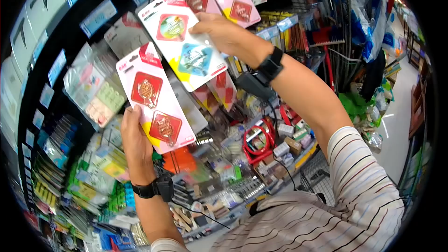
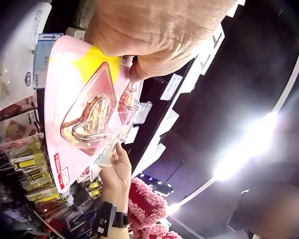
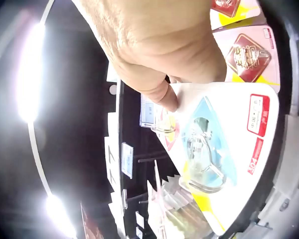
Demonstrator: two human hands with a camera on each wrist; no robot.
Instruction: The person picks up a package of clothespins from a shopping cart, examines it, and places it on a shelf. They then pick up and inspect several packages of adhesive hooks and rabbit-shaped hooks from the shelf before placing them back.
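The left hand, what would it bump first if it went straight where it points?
Probably the pale pack beyond the pink hook card that the left hand holds; the head view leaves depth unclear.

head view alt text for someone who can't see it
A person's left hand holds a pink pack of two red-backed hooks; the right hand, a white pack with a red-edged hook above a blue-backed one. Behind hang more packages and labels.
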